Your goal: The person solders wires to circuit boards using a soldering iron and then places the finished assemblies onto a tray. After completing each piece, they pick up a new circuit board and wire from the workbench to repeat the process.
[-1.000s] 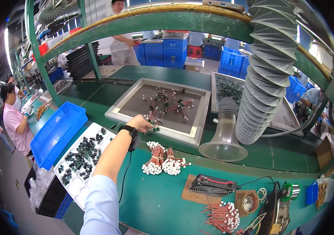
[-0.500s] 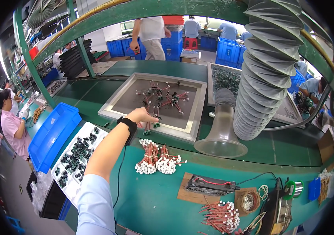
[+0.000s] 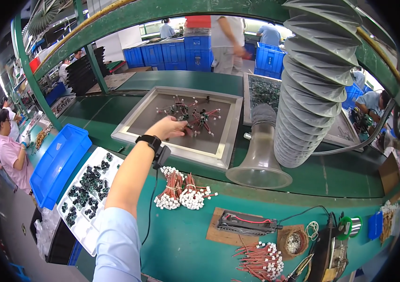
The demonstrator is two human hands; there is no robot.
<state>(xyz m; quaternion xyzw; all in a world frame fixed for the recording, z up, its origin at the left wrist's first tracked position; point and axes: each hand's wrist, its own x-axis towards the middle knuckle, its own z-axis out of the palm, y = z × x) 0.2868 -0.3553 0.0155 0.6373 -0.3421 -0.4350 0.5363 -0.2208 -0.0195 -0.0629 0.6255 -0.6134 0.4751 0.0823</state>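
My left hand (image 3: 168,128), with a dark watch (image 3: 149,142) on its wrist, reaches over the near part of a metal-framed screen (image 3: 132,110). Its thumb and fingers close on a red-wired part (image 3: 189,131), partly hidden and slightly blurred. Just beyond the fingertips lie several small dark green parts with red wires and white connectors (image 3: 202,117), loosely heaped on the screen. Two banded bundles of red wires with white connectors (image 3: 193,196) rest on the green bench below the hand. My right hand is out of view.
A white tray of dark parts (image 3: 87,188) and a blue bin (image 3: 59,164) stand at left. A clear fume hood (image 3: 261,162) and a grey duct (image 3: 312,94) hang at right. Loose wires (image 3: 261,261), a solder spool (image 3: 350,228) and an iron holder (image 3: 247,223) sit near right.
My left hand has moved from the screen's near edge farther in, to the heap, taking the red-wired part along. A person in the background has walked to the right.
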